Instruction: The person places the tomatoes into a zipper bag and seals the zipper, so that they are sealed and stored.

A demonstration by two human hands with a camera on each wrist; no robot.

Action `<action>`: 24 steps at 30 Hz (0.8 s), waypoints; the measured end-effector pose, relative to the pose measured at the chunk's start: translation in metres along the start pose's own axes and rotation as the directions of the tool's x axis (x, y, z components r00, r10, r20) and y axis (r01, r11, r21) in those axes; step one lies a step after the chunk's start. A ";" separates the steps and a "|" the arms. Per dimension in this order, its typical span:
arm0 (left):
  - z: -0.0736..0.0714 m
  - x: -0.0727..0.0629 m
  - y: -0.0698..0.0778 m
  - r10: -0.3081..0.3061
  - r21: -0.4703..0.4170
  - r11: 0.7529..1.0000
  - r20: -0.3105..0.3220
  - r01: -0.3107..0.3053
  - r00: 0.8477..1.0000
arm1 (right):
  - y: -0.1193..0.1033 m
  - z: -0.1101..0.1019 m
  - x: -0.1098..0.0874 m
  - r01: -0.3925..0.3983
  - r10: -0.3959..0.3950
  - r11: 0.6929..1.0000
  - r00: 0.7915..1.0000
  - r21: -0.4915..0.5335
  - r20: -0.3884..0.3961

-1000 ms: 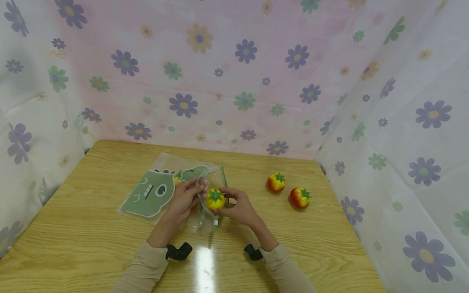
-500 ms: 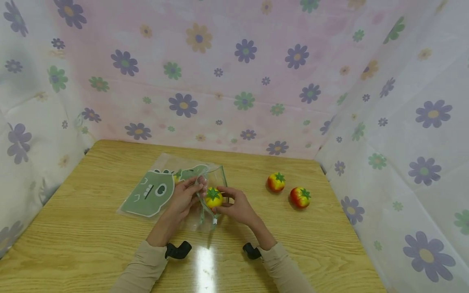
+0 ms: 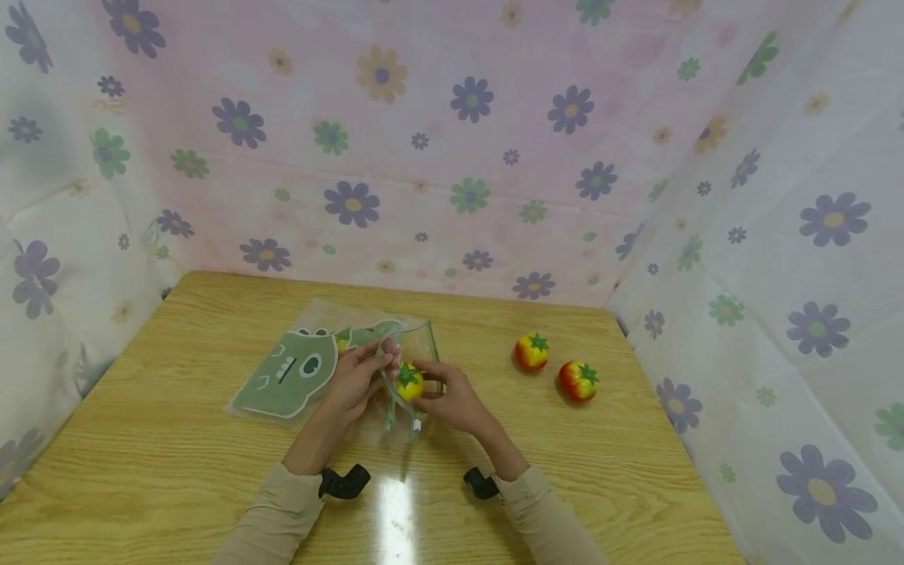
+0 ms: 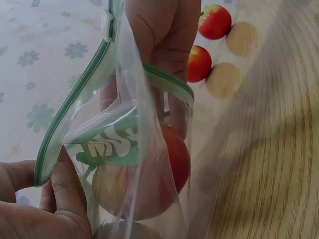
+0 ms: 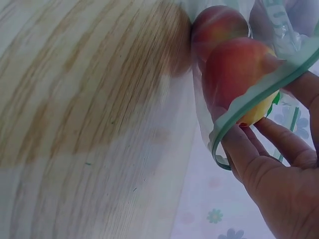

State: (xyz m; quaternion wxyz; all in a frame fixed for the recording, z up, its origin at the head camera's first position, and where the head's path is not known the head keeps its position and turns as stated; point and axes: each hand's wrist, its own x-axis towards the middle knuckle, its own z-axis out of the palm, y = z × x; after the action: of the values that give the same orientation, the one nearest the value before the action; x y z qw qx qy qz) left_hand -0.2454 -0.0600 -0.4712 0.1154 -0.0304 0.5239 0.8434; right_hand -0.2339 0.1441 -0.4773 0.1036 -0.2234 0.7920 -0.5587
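Note:
A clear zip bag [image 3: 432, 341] with a green edge and green print is held open low over the table. At its mouth my left hand [image 3: 355, 378] pinches the edge, as the left wrist view also shows. My right hand [image 3: 452, 396] reaches into the opening, fingers curled round a red and yellow toy tomato [image 3: 409, 384] with a green star-shaped leaf. In the right wrist view this tomato [image 5: 232, 74] sits inside the green rim, and a second red tomato [image 5: 218, 22] lies deeper in the bag. A white zip slider [image 4: 106, 25] hangs at the edge.
Two more toy tomatoes, a rear one [image 3: 531, 352] and a nearer one [image 3: 578, 382], rest on the wooden table [image 3: 621, 479] to the right. Clear plastic with a green dinosaur face [image 3: 289, 377] lies flat at left. Flowered cloth [image 3: 438, 173] stands behind.
My right hand has moved slightly left, carrying the tomato further into the bag's mouth. My left hand keeps its pinch on the edge, almost still.

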 end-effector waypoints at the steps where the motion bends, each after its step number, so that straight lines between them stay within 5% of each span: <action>1: 0.000 0.000 0.000 0.000 -0.005 1.000 0.001 0.000 1.000 | 0.000 0.001 0.000 0.002 -0.002 1.000 1.000 -0.009 -0.002; 24: -0.002 -0.001 0.002 0.007 -0.037 0.999 0.013 -0.007 1.000 | 0.000 0.003 0.005 -0.016 0.016 0.998 1.000 -0.054 -0.011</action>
State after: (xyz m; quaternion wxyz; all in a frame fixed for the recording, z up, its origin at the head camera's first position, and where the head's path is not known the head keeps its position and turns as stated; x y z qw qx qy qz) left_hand -0.2451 -0.0627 -0.4705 0.1153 -0.0253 0.5074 0.8536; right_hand -0.2371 0.1389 -0.4776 0.0978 -0.2169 0.8090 -0.5374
